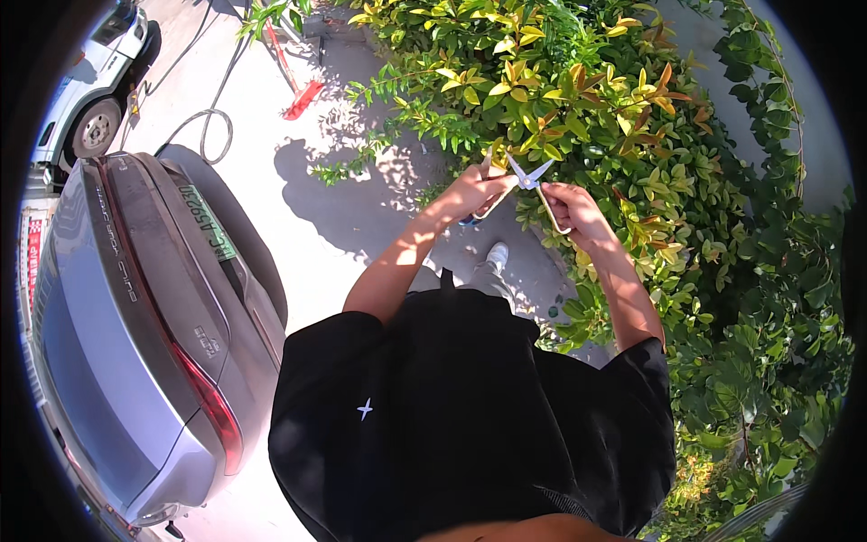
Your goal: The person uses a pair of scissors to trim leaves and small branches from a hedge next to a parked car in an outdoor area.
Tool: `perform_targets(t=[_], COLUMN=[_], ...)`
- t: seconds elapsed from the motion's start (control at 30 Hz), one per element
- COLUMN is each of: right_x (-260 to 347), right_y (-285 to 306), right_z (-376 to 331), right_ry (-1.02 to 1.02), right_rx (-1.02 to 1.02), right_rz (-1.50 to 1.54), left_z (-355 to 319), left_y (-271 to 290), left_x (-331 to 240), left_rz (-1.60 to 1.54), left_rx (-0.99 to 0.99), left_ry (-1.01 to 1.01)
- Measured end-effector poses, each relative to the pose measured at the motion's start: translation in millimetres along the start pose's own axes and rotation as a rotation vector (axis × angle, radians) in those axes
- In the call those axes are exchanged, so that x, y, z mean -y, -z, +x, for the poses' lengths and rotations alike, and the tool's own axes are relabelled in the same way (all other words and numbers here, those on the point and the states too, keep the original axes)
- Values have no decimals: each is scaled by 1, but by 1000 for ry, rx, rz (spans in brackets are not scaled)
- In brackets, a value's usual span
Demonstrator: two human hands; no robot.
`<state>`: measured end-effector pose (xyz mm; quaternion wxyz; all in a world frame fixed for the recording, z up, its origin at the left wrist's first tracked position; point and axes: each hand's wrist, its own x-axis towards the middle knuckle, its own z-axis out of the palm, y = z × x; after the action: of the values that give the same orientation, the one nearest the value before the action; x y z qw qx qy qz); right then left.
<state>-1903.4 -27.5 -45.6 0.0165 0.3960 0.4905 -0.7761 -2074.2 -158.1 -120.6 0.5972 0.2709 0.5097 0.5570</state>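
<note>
A pair of garden scissors [529,181] with pale handles is held out in front of the bush, its two blades spread apart and pointing at the leaves. My left hand [477,191] is closed about the left handle, with the thumb side near the pivot. Around the right handle my right hand [576,215] has its fingers curled. Yellow-green leaves of the bush [551,117] lie just beyond the blade tips. Whether a leaf is between the blades I cannot tell. A small blue patch shows below my left hand, too small to make out.
A grey car [163,271] stands close on my left, with a white truck [90,126] beyond it. A red broom [302,99] and a black hose [212,113] lie on the pale ground ahead. Climbing vines [777,298] line the right side. My shoe [497,256] shows below my hands.
</note>
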Motion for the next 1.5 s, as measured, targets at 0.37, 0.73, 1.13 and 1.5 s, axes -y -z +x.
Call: perform_targets(t=[0.37, 0.73, 1.13, 1.5], right_x=[26, 35, 54, 55], right_y=[169, 226, 208, 228], right_z=[-18, 47, 65, 76], right_ry=[-181, -213, -230, -326], right_rx=[29, 3, -36, 187], right_rz=[-37, 315, 160, 108], left_z=[106, 178, 193, 171], left_y=[-120, -157, -156, -185], left_x=[28, 22, 35, 35], left_rz=[-29, -282, -369, -475], left_rx=[61, -246, -324, -398], left_ry=[75, 108, 44, -107])
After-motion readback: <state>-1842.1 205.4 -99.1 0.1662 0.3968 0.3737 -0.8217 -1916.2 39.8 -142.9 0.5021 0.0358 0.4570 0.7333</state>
